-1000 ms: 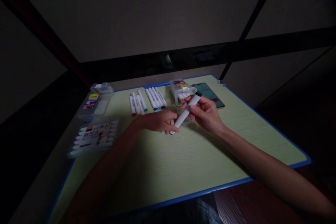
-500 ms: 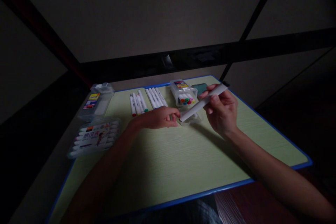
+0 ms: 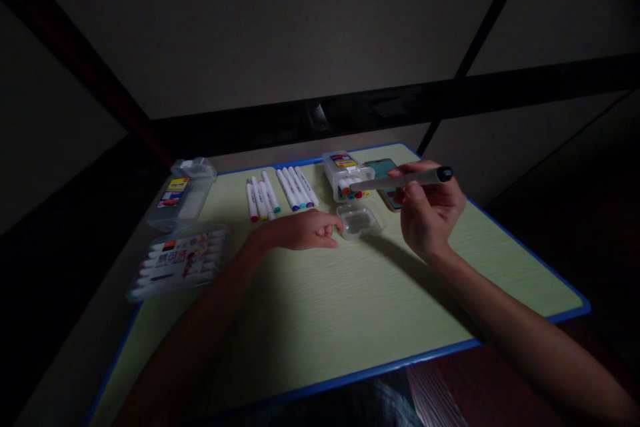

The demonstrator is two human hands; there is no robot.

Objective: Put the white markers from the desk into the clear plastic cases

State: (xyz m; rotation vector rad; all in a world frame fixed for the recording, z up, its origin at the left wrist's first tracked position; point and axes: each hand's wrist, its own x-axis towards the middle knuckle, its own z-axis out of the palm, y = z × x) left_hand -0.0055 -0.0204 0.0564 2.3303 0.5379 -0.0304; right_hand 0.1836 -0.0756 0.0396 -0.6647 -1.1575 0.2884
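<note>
right hand (image 3: 433, 213) pinches pen (image 3: 406, 181) mid-barrel, aloft near case (image 3: 333, 170), likely to leave both ends free; left hand (image 3: 303, 230) half-curled, no hold seen, beside lid (image 3: 357, 220), perhaps to steady it

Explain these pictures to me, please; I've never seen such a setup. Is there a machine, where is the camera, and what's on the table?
There is no machine: these are a person's bare hands. The view comes from one camera worn on their head, looking forward and down.

The right hand holds a white pen with a black end, raised above the pale green table. The left hand is beside a clear plastic lid; I can't tell whether it touches it.

Behind the lid sits a clear box with markers inside, and a phone lies partly hidden by the right hand. Further left are loose white markers, another clear case and a flat pack of markers.
</note>
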